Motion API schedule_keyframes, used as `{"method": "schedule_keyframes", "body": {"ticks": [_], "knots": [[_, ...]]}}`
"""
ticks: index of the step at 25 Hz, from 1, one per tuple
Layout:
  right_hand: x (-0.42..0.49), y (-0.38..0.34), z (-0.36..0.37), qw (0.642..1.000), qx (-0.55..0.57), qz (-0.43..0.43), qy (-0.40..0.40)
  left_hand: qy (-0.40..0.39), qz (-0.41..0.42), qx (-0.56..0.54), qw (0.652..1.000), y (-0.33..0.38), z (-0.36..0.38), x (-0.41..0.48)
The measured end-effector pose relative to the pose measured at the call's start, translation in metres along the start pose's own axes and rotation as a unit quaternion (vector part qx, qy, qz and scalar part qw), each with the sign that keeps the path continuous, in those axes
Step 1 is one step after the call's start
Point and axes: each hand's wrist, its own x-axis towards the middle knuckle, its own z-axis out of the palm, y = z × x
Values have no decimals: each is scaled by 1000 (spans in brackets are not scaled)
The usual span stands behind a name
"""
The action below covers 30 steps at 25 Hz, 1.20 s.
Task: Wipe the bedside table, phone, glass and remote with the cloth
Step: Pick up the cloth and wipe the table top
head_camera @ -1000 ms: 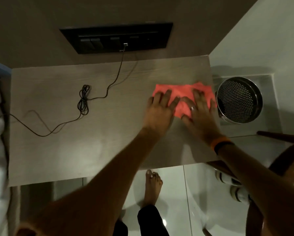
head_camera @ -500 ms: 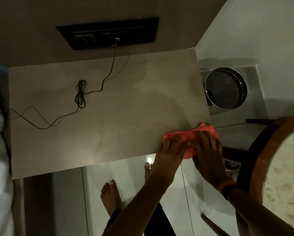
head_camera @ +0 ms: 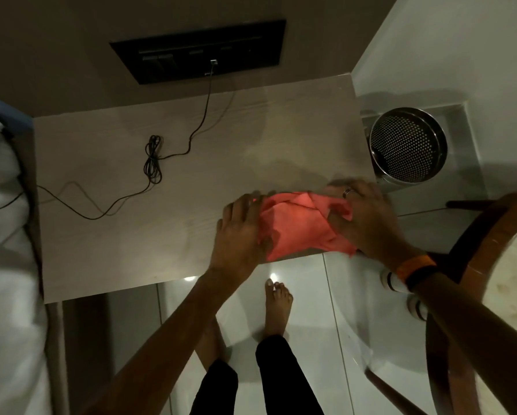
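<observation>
A coral-pink cloth (head_camera: 296, 226) lies crumpled at the front right corner of the pale wooden bedside table (head_camera: 161, 223). My left hand (head_camera: 242, 232) holds the cloth's left side, fingers curled over its edge. My right hand (head_camera: 368, 217), with a ring and an orange wristband, grips the cloth's right side near the table's right edge. The cloth's lower corner hangs just past the front edge. No phone, glass or remote is in view.
A thin black cable (head_camera: 154, 157) runs from a dark wall switch panel (head_camera: 197, 50) across the table's left half towards the bed (head_camera: 2, 235). A perforated metal bin (head_camera: 408, 146) stands right of the table. A round wooden-rimmed table (head_camera: 490, 280) is at right. My bare feet (head_camera: 276, 307) are on glossy tiles.
Both hands dragged the cloth from the table's back right down to the front right corner. It was flat under my palms; now it is bunched and spread between my hands.
</observation>
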Motion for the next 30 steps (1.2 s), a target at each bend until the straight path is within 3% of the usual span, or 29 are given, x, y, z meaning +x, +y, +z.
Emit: {"method": "schedule_keyframes", "body": {"ticks": [2, 5, 9, 12, 16, 20, 24, 25, 27, 30], "knots": [[-7, -7, 21, 999, -21, -26, 8, 41, 63, 57, 996, 0, 12, -1], [-31, -18, 55, 998, -26, -61, -4, 23, 95, 87, 991, 7, 34, 5], [-54, -32, 72, 1000, -9, 15, -3, 66, 121, 18, 990, 18, 50, -12], [-70, -35, 72, 999, 37, 18, -28, 53, 132, -19, 990, 13, 50, -34], [-61, -72, 68, 996, 89, -9, -5, 72, 81, 25, 994, -14, 28, -51], [-32, -137, 79, 994, 40, -83, 63, 115, 37, 88, 989, -76, -12, -58], [-25, -177, 96, 994, -50, -89, -30, -25, 7, 147, 989, -128, -17, -75], [-27, -181, 96, 995, -63, -75, -32, -25, 17, 137, 990, -131, -12, -78], [-27, -198, 91, 995, -68, -79, -8, 24, 12, 126, 992, -133, -15, -82], [-20, -238, 70, 987, -52, -147, 32, 145, -99, 100, 979, -121, -45, -91]]}}
